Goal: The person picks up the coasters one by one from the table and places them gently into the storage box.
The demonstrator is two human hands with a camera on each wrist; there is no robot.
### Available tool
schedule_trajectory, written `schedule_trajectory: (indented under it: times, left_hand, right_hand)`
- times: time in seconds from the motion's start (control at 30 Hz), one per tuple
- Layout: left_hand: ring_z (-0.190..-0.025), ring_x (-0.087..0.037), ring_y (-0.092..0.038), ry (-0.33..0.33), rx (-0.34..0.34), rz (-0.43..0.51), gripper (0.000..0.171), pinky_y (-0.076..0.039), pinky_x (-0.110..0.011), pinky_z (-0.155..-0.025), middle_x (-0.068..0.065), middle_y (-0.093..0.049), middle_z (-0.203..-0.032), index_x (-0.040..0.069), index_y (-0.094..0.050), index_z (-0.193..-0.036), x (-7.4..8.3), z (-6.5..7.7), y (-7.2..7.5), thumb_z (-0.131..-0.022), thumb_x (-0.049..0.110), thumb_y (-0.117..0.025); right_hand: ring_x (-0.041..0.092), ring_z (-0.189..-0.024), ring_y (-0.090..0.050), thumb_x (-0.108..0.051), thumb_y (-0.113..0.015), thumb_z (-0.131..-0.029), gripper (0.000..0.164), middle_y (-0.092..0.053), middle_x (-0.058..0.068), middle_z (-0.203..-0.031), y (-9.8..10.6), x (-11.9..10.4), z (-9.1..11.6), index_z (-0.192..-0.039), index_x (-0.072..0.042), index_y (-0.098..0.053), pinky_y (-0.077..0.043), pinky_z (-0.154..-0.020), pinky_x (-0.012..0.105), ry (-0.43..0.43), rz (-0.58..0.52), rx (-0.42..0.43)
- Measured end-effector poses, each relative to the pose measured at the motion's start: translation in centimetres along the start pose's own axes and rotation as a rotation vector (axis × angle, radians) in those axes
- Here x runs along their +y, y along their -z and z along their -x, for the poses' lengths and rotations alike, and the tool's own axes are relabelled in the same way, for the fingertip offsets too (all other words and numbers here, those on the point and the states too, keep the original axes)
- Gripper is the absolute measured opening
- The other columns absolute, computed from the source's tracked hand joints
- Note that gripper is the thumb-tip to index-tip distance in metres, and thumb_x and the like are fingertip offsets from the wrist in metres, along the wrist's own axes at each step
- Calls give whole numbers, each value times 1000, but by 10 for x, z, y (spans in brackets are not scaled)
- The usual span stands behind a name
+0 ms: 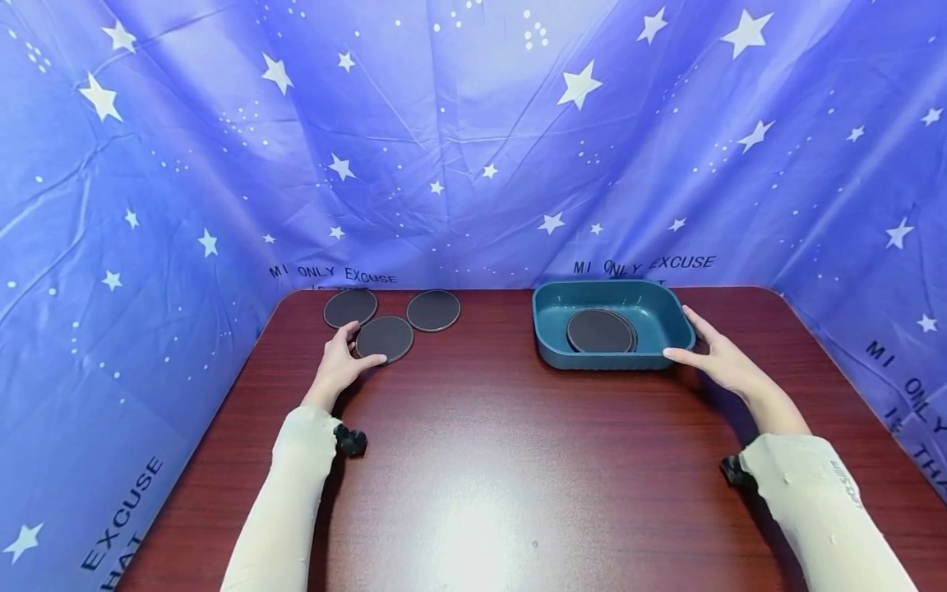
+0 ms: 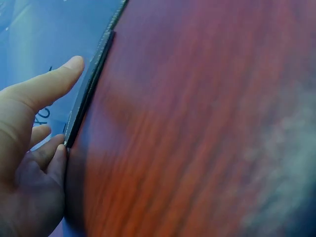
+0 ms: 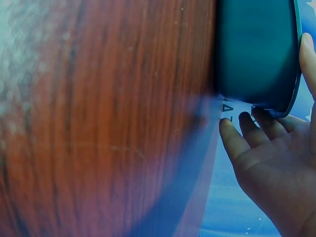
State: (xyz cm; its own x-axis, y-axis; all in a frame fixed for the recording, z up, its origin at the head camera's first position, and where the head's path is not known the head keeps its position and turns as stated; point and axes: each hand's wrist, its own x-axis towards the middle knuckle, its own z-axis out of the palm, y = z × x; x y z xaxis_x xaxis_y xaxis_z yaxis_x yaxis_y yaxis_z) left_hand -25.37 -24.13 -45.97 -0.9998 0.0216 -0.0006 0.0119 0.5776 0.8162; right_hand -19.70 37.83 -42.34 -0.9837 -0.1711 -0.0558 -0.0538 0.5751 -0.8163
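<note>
Across the head view, on a reddish-brown wood-grain tabletop (image 1: 429,419), I log three loose discs at back left: flat, round, matt black, thin paler rims. Two back discs (image 1: 433,311) lie by the far edge; one front disc (image 1: 385,339) lies nearer me, my left hand (image 1: 340,360) at its rim, thumb on the near edge; whether it grips, I cannot tell. One teal tray (image 1: 584,361), glossy, round-cornered, back right. Inside: one disc stack (image 1: 601,331), at least two, exact count hidden. My right hand (image 1: 721,362) rests against the tray's right end, fingers relaxed, unclenched. Backdrop (image 1: 444,148): blue-violet, white stars; "MI ONLY EXCUSE" legible twice along the back, "EXCUSE" at left. Right sleeve (image 1: 821,485): one line of lettering, too small to read.

Left wrist view: disc edges seen side-on, black; fingertips beside the lower end, thumb raised near. Dark lettering behind, partly covered.

Right wrist view: one tray end; thumb at the rim, fingers extended about the corner. Lettering behind: one "A", the remainder cut off.
</note>
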Motion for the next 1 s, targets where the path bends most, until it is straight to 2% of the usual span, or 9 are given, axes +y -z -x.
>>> schedule_trajectory:
  times: [0.17,0.33,0.7,0.87,1.0]
  left_hand:
    - [-142,-44,-27,-39,14,-114,95,-31,-51,-120,-26,-35,-157,-3,-26,-153,1,-1,-3,-81,21,-83]
    - [-140,-47,-23,-37,2,-173,93,-24,-54,-119,-28,-35,-155,-4,-27,-152,3,-2,-5,-81,21,-81]
    - [-141,-46,-20,-54,5,-132,106,-21,-56,-120,-27,-35,-154,0,-12,-157,4,1,-6,-79,17,-83]
    - [-140,-46,-22,-50,-19,-136,106,-23,-57,-120,-26,-37,-153,4,-12,-158,8,1,-5,-79,15,-82]
    - [-141,-48,-21,-60,-49,-181,105,-22,-59,-120,-29,-34,-154,1,-14,-157,10,-2,-4,-80,20,-82]
  right_hand:
    - [54,-146,-14,-23,-65,-97,96,-5,31,-164,0,0,1,-159,-5,6,-14,-116,71,3,-6,-2]
    - [54,-147,-12,-24,-65,-97,97,-4,30,-164,0,-1,1,-159,-6,6,-14,-116,72,-6,-4,-8]
    - [54,-146,-14,-25,-65,-97,97,-6,31,-164,0,-3,1,-159,-7,7,-15,-116,71,-13,3,-13]
    - [53,-147,-14,-25,-65,-97,98,-6,31,-164,0,-3,1,-159,-8,8,-16,-116,71,-15,2,-16]
    - [53,-147,-12,-25,-65,-97,98,-5,31,-164,0,-3,2,-159,-9,8,-14,-117,71,-17,0,-12]
